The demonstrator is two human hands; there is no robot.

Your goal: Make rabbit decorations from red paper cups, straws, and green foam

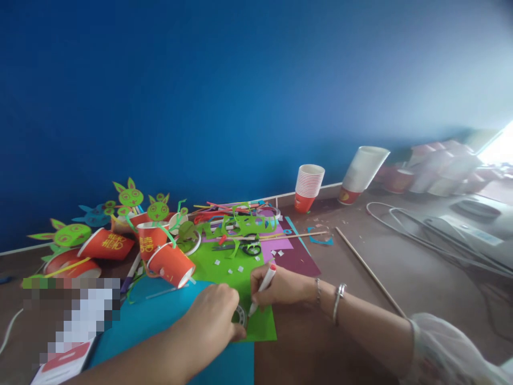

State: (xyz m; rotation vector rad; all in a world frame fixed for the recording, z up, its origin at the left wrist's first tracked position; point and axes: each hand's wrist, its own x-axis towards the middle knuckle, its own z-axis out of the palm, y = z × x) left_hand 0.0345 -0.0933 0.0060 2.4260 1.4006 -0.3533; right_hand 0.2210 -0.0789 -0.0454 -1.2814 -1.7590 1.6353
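Observation:
My right hand is closed around a white marker with a red end, its tip down at a green paper sheet. Just left of the tip, my left hand grips a whitish ring-shaped thing against that sheet; my fingers hide most of it. Beneath the green sheet lies a larger blue sheet. Dark-handled scissors and green paper cut-outs rest beyond my hands. Small white squares are scattered on the green sheet.
At left, red paper cups carry green animal-face cut-outs. Stacked cups and a tilted cup stack stand by the blue wall. A thin stick and white cables lie at right; a phone is lower left.

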